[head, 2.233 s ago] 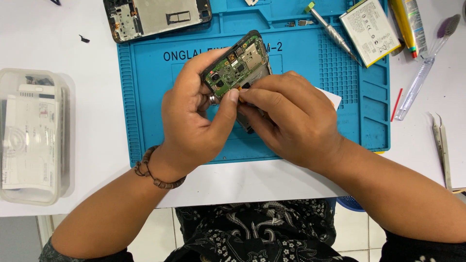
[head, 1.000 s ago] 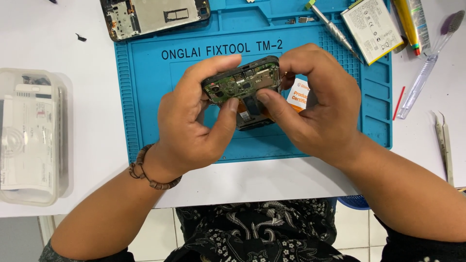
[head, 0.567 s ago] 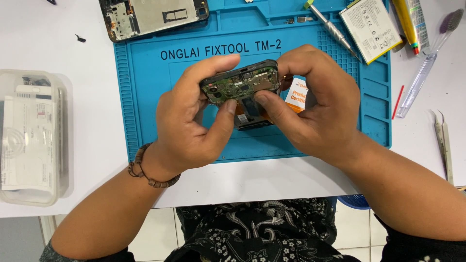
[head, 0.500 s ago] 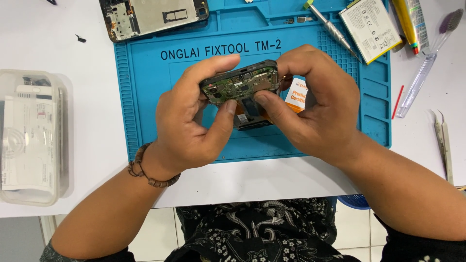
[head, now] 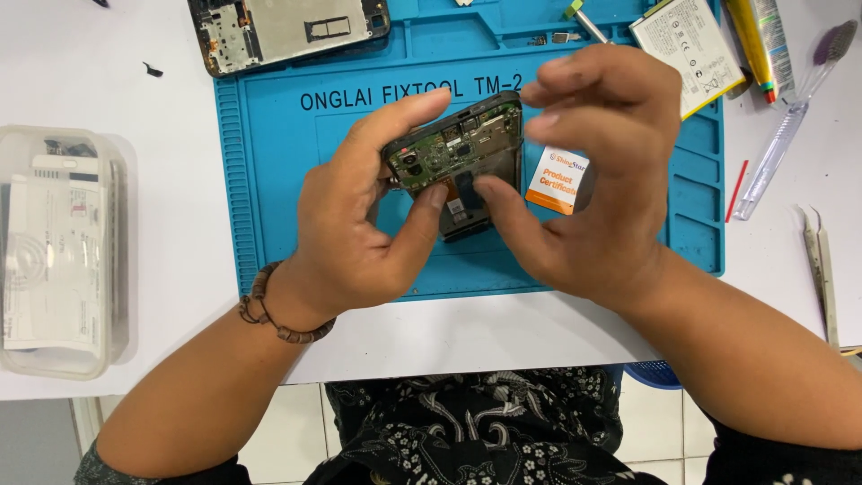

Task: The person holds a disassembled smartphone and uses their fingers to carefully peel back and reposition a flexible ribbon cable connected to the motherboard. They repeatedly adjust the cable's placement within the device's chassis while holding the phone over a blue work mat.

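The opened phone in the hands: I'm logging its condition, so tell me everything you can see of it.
The opened phone is a dark-framed body with its back off, baring a green circuit board, small metal shields and a round camera part. It is held tilted above the blue mat, not resting on it. The left hand grips its left end, thumb on the lower edge; the right hand touches it only with the thumb tip.
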